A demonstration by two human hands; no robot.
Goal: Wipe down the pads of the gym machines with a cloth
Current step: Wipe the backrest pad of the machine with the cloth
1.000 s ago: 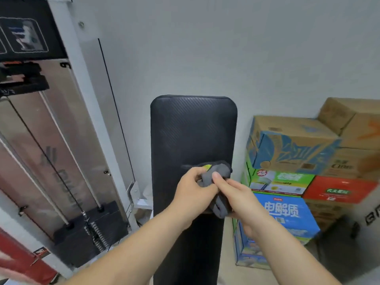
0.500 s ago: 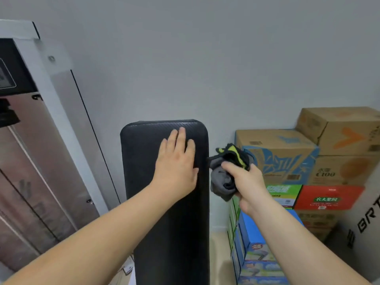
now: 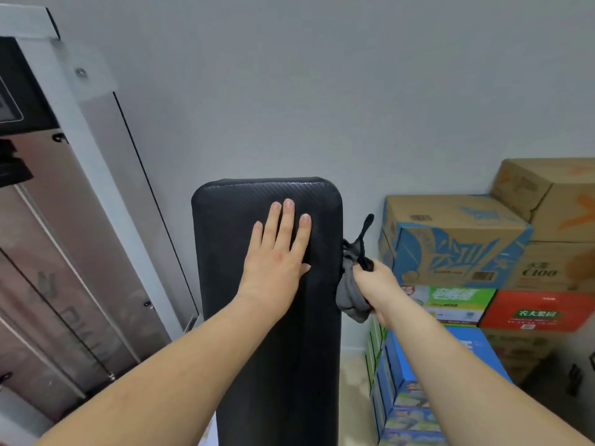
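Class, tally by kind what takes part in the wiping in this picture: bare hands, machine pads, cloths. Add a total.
Bare hands: 2 (left hand flat on the pad, right hand gripping the cloth)
Black textured upright pad: 1
Grey cloth with black trim: 1
Total: 4

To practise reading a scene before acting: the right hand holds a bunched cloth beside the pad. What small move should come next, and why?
Probably bring the right hand leftward and press the cloth onto the face of the pad. The cloth hangs bunched at the pad's right edge, while the left hand lies flat near the top, bracing it.
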